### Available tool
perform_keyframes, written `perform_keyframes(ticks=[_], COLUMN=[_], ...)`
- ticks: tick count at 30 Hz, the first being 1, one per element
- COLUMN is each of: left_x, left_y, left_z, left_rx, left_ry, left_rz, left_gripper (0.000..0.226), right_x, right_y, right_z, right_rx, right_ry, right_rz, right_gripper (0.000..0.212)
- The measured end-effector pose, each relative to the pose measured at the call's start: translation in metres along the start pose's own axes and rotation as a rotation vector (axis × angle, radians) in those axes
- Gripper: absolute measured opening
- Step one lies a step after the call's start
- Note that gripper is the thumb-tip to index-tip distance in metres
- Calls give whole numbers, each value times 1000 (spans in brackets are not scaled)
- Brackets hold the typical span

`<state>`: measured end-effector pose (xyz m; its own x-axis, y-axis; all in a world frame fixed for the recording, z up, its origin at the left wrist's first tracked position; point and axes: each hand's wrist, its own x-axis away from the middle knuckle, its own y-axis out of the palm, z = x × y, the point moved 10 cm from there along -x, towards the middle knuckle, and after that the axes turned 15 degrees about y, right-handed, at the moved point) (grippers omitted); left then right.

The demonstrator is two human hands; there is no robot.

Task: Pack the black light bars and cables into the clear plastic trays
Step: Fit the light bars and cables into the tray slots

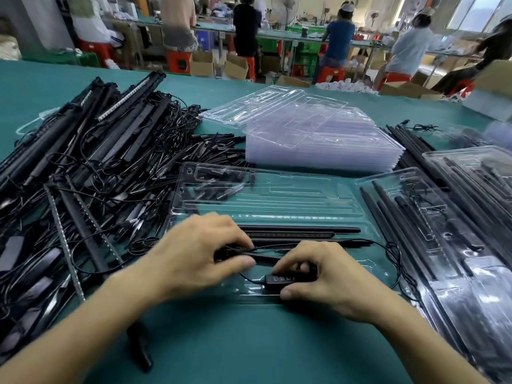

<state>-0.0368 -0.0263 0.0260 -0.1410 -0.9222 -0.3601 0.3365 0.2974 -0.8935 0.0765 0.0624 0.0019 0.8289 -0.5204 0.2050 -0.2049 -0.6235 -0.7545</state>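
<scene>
We see black light bars (299,230) and black cables (388,253) in a clear tray (266,198), a teal-green bench (249,342), and red-orange stools (178,60) behind.

Just one head cam, looking forward and down, close above the clear tray (277,202), other workbenches (288,36) far behind it.
</scene>
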Motion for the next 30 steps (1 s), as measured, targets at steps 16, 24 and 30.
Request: perform_keyframes(ticks=[16, 24, 30], left_x=[3, 9, 12], left_y=[33, 34, 39], left_z=[3, -10, -11], left_rx=[155, 196, 213], left_ry=[-82, -275, -315], left_rz=[-52, 30, -43], left_gripper=[18, 26, 16], right_x=[0, -3, -8], right_y=[0, 5, -4], right_z=[23, 23, 18], right_rx=[159, 199, 261], right_ry=[210, 218, 179], right_rz=[-30, -121, -28], right_gripper=[6, 6, 9])
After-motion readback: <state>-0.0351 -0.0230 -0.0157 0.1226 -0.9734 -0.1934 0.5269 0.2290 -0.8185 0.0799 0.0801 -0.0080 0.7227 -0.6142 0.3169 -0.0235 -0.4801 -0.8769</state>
